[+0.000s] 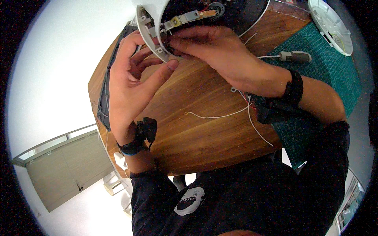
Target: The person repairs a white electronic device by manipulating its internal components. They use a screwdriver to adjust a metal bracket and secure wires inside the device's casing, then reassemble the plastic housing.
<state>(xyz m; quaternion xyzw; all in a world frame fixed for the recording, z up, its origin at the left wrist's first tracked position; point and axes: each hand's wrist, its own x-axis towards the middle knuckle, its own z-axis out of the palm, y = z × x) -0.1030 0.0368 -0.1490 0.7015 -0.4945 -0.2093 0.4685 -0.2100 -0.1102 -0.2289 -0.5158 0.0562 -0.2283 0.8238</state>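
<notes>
At the top of the head view is an opened appliance housing point(236, 19), white outside and dark inside, with a metal bar mechanism point(189, 18) in it. A white curved plastic rim piece point(142, 32) stands at its left side. My left hand point(132, 74) curls round that rim piece, fingers behind it and thumb near its lower end. From the right, my right hand point(220, 51) reaches to the inner side of the rim piece. Its fingers are pinched together, and what they hold is hidden. Both wrists wear black straps.
A screwdriver point(295, 56) with a grey handle lies on the green cutting mat point(338, 82). Beyond it rests a white oval cover point(330, 27). Loose white wires point(220, 117) cross the wooden table point(177, 145) under my right forearm. A dark flat panel point(104, 88) lines the left edge.
</notes>
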